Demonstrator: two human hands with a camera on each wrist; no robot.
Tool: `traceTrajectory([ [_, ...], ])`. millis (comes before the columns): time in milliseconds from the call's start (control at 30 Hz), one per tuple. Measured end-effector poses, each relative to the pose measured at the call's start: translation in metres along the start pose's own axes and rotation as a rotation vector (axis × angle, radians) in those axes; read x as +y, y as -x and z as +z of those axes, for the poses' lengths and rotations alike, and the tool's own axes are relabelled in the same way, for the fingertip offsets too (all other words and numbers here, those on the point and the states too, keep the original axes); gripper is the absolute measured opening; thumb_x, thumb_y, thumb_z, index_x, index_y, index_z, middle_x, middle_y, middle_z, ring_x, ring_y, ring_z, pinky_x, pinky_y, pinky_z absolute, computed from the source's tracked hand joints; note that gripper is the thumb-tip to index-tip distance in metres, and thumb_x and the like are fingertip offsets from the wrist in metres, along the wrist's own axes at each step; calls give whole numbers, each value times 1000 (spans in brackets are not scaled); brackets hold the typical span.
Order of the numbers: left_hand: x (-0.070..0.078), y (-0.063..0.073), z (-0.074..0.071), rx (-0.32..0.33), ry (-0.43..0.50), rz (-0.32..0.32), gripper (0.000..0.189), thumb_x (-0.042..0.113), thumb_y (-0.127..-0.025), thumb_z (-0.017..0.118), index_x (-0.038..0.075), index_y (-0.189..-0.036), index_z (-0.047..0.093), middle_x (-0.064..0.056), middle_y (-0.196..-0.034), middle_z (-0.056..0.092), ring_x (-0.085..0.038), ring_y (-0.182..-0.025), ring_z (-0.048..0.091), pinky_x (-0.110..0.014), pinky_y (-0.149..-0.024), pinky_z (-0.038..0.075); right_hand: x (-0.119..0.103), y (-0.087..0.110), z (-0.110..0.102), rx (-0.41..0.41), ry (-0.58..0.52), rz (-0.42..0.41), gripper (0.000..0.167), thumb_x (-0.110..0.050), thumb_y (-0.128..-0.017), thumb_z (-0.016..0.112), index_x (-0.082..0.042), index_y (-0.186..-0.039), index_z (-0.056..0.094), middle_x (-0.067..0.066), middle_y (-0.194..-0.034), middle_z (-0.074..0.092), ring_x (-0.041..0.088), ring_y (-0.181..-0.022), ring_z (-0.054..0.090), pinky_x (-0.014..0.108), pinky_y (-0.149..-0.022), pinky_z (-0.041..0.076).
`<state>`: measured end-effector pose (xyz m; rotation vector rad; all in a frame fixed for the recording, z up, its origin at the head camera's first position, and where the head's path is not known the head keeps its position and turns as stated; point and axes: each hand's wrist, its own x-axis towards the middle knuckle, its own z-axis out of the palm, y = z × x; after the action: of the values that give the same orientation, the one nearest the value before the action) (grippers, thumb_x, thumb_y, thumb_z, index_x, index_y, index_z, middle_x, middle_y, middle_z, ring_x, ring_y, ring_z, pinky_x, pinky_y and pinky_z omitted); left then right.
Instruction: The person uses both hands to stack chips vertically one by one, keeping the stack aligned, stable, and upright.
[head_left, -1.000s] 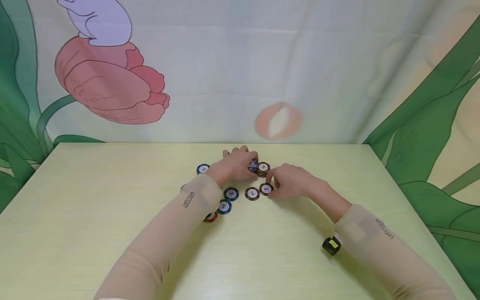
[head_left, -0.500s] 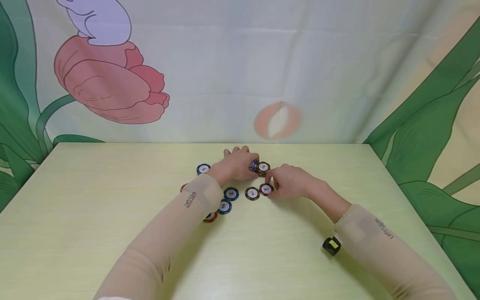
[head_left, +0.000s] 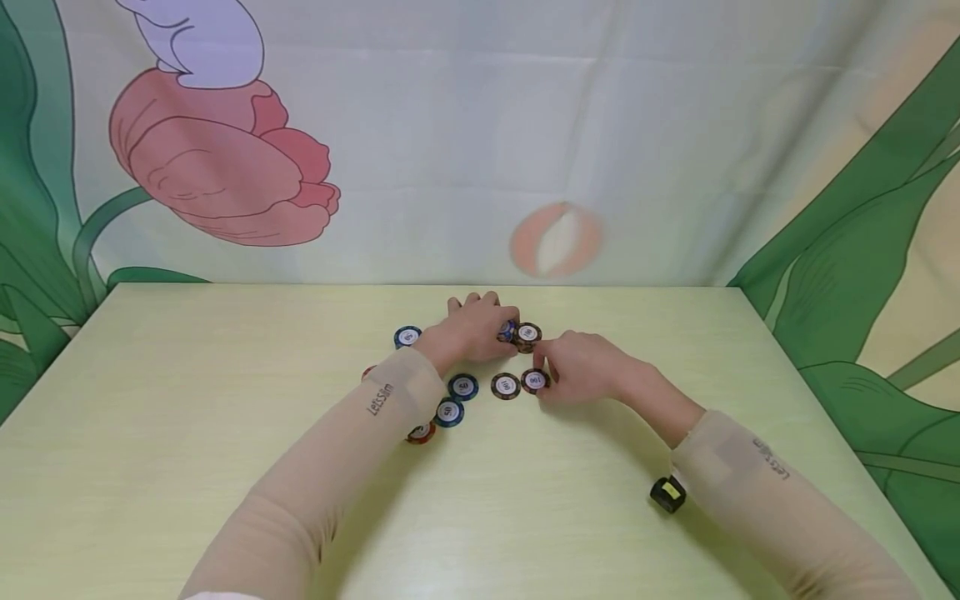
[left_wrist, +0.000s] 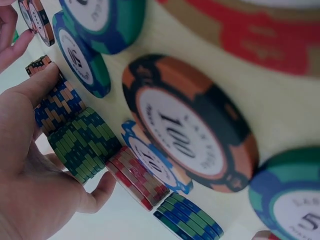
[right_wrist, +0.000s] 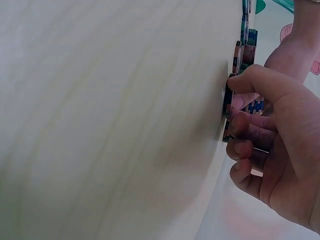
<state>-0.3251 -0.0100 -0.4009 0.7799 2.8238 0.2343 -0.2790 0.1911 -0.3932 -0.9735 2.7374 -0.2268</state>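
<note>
Near the table's far edge (head_left: 645, 302), stacks (left_wrist: 85, 142) gripped by left hand (head_left: 474, 330) and chip (head_left: 535, 381) pinched by right hand (head_left: 587, 365) are best kept level.

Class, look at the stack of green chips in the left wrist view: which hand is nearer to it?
Left. The left hand is right alongside the green stack; the right hand is farther off, pinching a separate chip.
</note>
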Motion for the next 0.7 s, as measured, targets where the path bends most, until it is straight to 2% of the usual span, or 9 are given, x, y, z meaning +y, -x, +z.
traceTrajectory([
  [300, -2, 1, 0, 2, 2, 8, 51, 43, -99, 67, 24, -144, 56, -11, -135, 51, -31, -118, 45, -57, -100, 32, 9, 5, -4, 85, -11, 27, 30, -33, -83, 73, -14, -104, 66, -9, -68, 59, 11, -60, 56, 34, -56, 46],
  [700, -3, 2, 1, 11, -3, 15, 47, 43, -99, 68, 24, -140, 58, -11, -133, 52, -31, -116, 45, -54, -97, 33, 17, -7, -12, 177, -31, 79, 37, -31, -83, 72, -9, -112, 65, -5, -71, 62, 13, -59, 57, 34, -55, 47],
])
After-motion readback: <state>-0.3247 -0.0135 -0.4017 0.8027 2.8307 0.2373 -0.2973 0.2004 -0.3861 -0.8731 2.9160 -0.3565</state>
